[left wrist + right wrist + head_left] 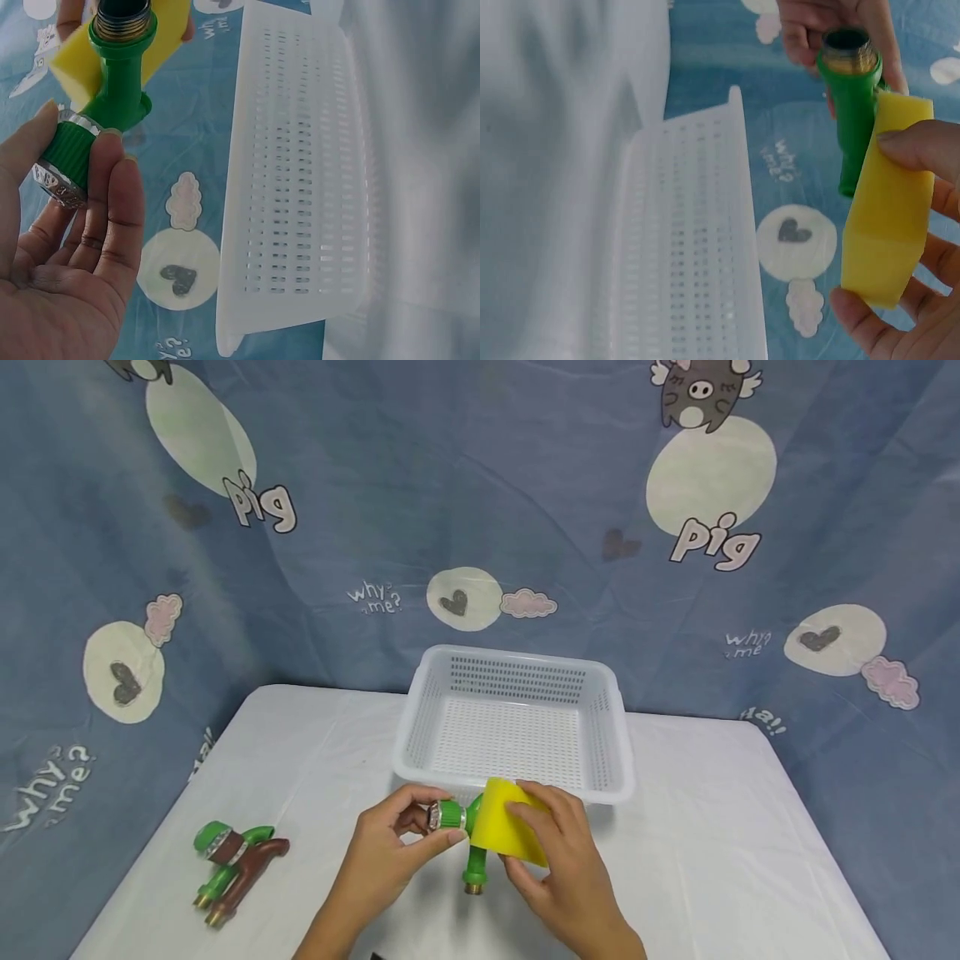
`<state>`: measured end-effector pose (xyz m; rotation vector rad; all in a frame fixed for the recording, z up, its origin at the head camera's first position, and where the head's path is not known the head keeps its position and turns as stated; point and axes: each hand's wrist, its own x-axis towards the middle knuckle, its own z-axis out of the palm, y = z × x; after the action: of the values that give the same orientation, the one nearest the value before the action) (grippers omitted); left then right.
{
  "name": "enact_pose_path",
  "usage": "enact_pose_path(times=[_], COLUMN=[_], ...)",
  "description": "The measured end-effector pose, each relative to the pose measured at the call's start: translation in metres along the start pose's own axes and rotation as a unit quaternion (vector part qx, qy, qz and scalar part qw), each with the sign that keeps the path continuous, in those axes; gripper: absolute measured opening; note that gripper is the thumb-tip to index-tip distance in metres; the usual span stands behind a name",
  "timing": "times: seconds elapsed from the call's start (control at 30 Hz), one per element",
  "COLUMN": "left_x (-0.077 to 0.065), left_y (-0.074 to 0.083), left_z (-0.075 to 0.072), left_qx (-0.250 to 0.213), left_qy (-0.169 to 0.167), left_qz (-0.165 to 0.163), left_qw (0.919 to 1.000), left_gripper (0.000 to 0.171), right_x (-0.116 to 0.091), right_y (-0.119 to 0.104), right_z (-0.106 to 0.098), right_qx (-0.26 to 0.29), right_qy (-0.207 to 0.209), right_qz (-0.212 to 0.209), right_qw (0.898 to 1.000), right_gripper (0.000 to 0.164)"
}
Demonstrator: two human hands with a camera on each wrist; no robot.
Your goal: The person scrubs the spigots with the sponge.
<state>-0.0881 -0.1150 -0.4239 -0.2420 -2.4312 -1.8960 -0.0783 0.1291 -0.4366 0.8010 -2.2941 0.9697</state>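
Observation:
My left hand (386, 843) pinches the ribbed, silver-banded handle of a green tap (476, 860) between thumb and fingers. The tap's brass threaded end points toward me, and in the left wrist view the threaded opening of the tap (124, 67) shows clearly. In my right hand (566, 872) is a yellow sponge (498, 827), gripped by the thumb on one side and fingers on the other. It lies against the tap's body and hides part of it in the head view. The right wrist view shows the sponge (889, 202) bent slightly, right beside the green pipe.
Behind the hands stands a white perforated plastic basket (513, 789), with nothing in it. At the left of the white-covered table (720, 843) lie a brown tap (247, 881) and a green one (258, 835), overlapping. A blue printed curtain (555, 510) hangs behind.

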Motion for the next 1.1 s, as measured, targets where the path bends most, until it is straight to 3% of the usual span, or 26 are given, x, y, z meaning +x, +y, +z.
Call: enact_pose_path(times=[0.23, 0.47, 0.63, 0.77, 0.93, 1.1], left_x=[0.001, 0.002, 0.002, 0.003, 0.003, 0.003], left_y=[-0.003, -0.003, -0.003, -0.005, -0.006, -0.005], left_z=[0.001, 0.0, -0.001, -0.001, -0.002, 0.0], left_qx=[-0.002, -0.032, -0.04, -0.036, -0.05, -0.061], left_qy=[0.0, -0.001, -0.003, -0.006, -0.001, 0.009], left_qz=[-0.025, -0.035, -0.034, -0.024, 0.004, 0.0], left_qw=[0.9997, 0.9989, 0.9986, 0.999, 0.9987, 0.9981], left_gripper=[0.042, 0.043, 0.042, 0.04, 0.041, 0.047], right_x=[-0.001, -0.002, -0.001, -0.001, 0.0, 0.001], right_y=[0.001, -0.006, -0.005, -0.001, 0.005, 0.005], right_z=[-0.002, 0.005, 0.006, 0.005, 0.003, 0.001], right_qx=[-0.008, 0.002, -0.016, -0.033, -0.033, -0.012], right_qy=[0.032, 0.008, 0.016, 0.041, 0.093, 0.109], right_qz=[0.02, -0.01, -0.012, 0.022, 0.062, 0.05], right_qw=[0.999, 1.0, 1.0, 0.998, 0.993, 0.993], right_gripper=[0.057, 0.046, 0.053, 0.061, 0.06, 0.054])
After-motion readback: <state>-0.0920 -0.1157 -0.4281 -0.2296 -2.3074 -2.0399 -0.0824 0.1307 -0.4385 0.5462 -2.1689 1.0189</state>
